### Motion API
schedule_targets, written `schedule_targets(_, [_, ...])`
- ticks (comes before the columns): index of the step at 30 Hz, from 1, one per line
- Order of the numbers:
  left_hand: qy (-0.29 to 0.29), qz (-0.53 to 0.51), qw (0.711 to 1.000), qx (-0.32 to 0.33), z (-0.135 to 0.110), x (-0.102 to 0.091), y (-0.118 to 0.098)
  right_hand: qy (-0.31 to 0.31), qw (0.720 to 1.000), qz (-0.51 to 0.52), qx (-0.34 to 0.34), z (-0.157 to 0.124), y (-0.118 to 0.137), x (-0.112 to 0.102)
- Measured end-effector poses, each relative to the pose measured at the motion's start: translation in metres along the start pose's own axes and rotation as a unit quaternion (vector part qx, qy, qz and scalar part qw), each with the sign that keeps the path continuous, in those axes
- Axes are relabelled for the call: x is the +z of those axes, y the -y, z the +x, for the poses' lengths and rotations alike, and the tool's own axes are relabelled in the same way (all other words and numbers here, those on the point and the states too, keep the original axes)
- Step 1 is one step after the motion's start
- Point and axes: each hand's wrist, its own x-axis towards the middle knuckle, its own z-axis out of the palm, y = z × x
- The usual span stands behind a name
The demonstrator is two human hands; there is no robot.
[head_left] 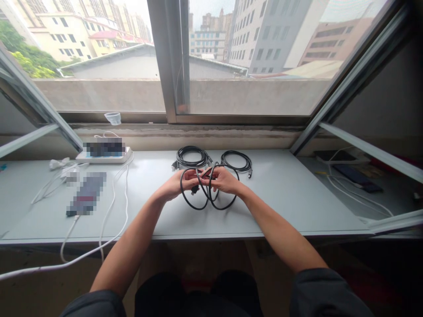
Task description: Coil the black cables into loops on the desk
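A loosely looped black cable (192,208) hangs between my two hands, just above the table. My left hand (175,184) is closed on it from the left side, and a dark plug (194,190) dangles below those fingers. From the right, my right hand (226,181) grips the same cable, its fingertips meeting the left ones. Behind my hands lie two coiled black cables: one coil (191,148) at the back left, another coil (246,157) at the back right with its plug end pointing toward me.
A white power strip (122,154) stands on the table (284,198) at the back left. In front of it lies a blurred phone (88,189) with a white cord (125,211) running over the table's front edge. Metal window frames (373,149) flank both sides.
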Motion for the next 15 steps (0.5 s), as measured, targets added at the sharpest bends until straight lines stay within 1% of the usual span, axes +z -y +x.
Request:
schedule_targets(3, [0.004, 0.063, 0.998, -0.002, 0.000, -0.007, -0.001, 0.045, 0.997, 0.043, 0.035, -0.005, 0.008, -0.009])
schedule_targets(5, [-0.010, 0.113, 0.994, 0.008, -0.001, -0.011, -0.002, 0.065, 0.993, 0.080, 0.062, -0.007, 0.010, -0.019])
schedule_targets(6, [-0.026, 0.133, 0.991, 0.012, -0.001, -0.014, -0.001, 0.061, 0.991, 0.096, 0.075, -0.008, 0.011, -0.024])
schedule_targets(8, [-0.070, 0.159, 0.985, 0.012, -0.001, -0.019, 0.000, 0.026, 0.988, 0.126, 0.090, -0.009, 0.010, -0.034])
schedule_targets(9, [-0.104, 0.170, 0.980, 0.011, -0.001, -0.022, 0.000, -0.001, 0.986, 0.140, 0.089, -0.009, 0.009, -0.040])
schedule_targets(11, [-0.197, 0.199, 0.960, 0.012, 0.000, -0.029, 0.000, -0.060, 0.982, 0.163, 0.071, -0.011, 0.008, -0.050])
schedule_targets(13, [-0.308, 0.228, 0.923, 0.014, 0.000, -0.036, -0.002, -0.115, 0.976, 0.179, 0.038, -0.012, 0.008, -0.060])
schedule_targets(14, [-0.355, 0.238, 0.904, 0.017, -0.001, -0.039, -0.003, -0.137, 0.973, 0.184, 0.021, -0.013, 0.008, -0.064])
schedule_targets(15, [-0.388, 0.244, 0.889, 0.021, -0.001, -0.042, -0.005, -0.156, 0.970, 0.189, 0.003, -0.014, 0.009, -0.066])
